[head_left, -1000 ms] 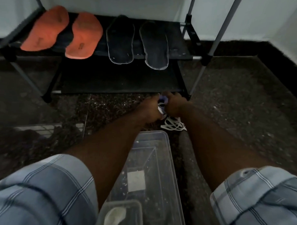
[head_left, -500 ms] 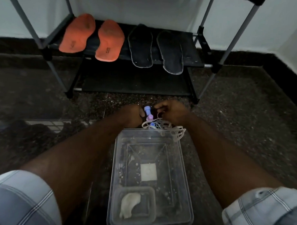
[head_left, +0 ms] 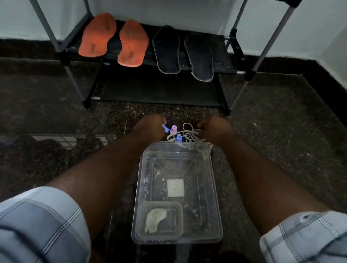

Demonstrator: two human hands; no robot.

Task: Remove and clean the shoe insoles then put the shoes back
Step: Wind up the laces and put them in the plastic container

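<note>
Nearest, two plaid sleeves framed the view at the bottom corners, and both forearms reached forward over the dark speckled floor [head_left: 286, 135]. Between the arms sat a clear plastic tub [head_left: 215, 192], with a smaller clear container [head_left: 160, 205] in its near left corner holding a pale crumpled cloth [head_left: 155, 219], and a white square label [head_left: 175, 188] on the tub's bottom. Just past the tub's far rim lay a loose tangle of white laces [head_left: 190, 135], part of it draped over that rim, with a pink stopper [head_left: 173, 129] and a blue stopper [head_left: 179, 138] among the loops. The left hand [head_left: 149, 128] was curled at the left of the tangle, pinching a small blue piece [head_left: 165, 128] at its fingertips. The right hand [head_left: 214, 128] was curled at the right of the tangle, its fingers against the laces; whether it truly gripped them I could not tell. Beyond the hands stood a metal-framed shoe rack [head_left: 268, 44] against the pale wall. On its dark lower shelf, propped with their near ends hanging over the front edge, lay two orange insoles [head_left: 115, 39] side by side at the left and two black insoles [head_left: 183, 53] side by side at the right. No shoes showed in view.
</note>
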